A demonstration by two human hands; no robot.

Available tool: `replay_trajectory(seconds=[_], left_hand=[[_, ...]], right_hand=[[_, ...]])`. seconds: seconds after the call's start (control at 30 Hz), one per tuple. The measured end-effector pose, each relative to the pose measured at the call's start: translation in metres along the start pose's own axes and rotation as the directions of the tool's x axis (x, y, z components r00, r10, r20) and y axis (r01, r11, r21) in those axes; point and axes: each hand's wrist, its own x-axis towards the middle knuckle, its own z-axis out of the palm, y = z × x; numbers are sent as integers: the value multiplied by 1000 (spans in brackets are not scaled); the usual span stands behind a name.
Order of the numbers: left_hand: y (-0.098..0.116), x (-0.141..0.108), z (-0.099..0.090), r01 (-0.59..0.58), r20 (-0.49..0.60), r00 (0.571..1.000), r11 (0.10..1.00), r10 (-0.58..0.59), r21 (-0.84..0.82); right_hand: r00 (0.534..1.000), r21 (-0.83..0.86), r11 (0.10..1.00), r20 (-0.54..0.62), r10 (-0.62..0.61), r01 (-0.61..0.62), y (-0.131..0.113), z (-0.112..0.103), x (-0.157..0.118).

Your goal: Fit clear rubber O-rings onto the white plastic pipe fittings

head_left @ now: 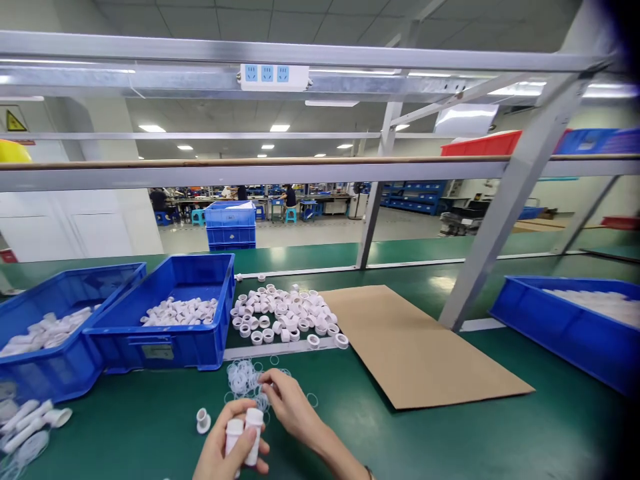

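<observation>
Two white plastic tubes [254,433] stand side by side in my left hand [227,447], with the thumb across them. My right hand [290,403] is just right of and above them, its thumb and forefinger pinched at the edge of a pile of thin translucent rings [243,377]. What that pinch holds, if anything, is too small to make out. A small white flanged piece [203,421] lies on the green table left of my left hand. Behind the thin rings is a heap of thick white rings [285,310].
Two blue bins [165,343] with white parts stand at the left, above more white tubes [30,423]. Brown cardboard [425,353] lies right of centre. Another blue bin [565,340] is far right. A slanted metal post [515,180] rises behind the cardboard.
</observation>
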Motion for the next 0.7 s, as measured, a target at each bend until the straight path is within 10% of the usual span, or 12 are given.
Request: replay_trajectory(seconds=[0.7], left_hand=[[-14, 9, -11, -172, 15, 984, 942, 176, 286]], right_hand=[[961, 140, 985, 245, -129, 96, -74, -44, -12]])
